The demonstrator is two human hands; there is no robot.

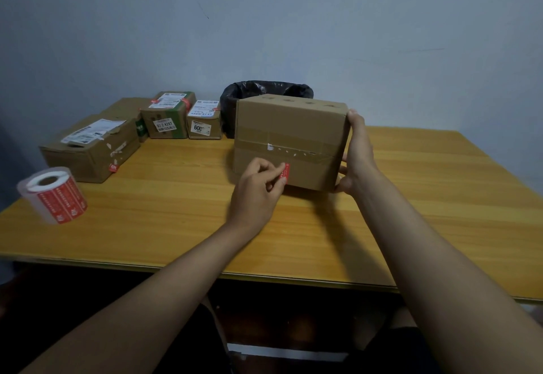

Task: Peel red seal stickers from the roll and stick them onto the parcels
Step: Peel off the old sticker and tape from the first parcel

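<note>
- Left hand (pixel 258 188): arm stretched forward over the desk (pixel 182 226), fingers curled, thumb and forefinger pinching a red sticker (pixel 285 172) at its lower end.
- Sticker is upright against the near face of the big box (pixel 291 135), low on that face, below the brown tape seam. Can't tell how much of it is actually stuck down.
- Right hand (pixel 357 153): arm extended, hand clamped on the box's right edge, fingertips over the top right corner, thumb at the lower right corner near the desk.
- Big box sits mid-desk, closed, tape band across the near face with white torn scraps on it.
- Sticker roll (pixel 54 194): standing on end at the near left of the desk, well apart from both hands, red stickers on white backing.
- Far left: long flat parcel (pixel 91 147) with a white label on top and a red sticker on its near end.
- Behind it, two small parcels (pixel 169 115) side by side, each with shipping labels and a red sticker on top.
- Bin with black liner (pixel 264 88) just behind the big box; contents not visible.
</note>
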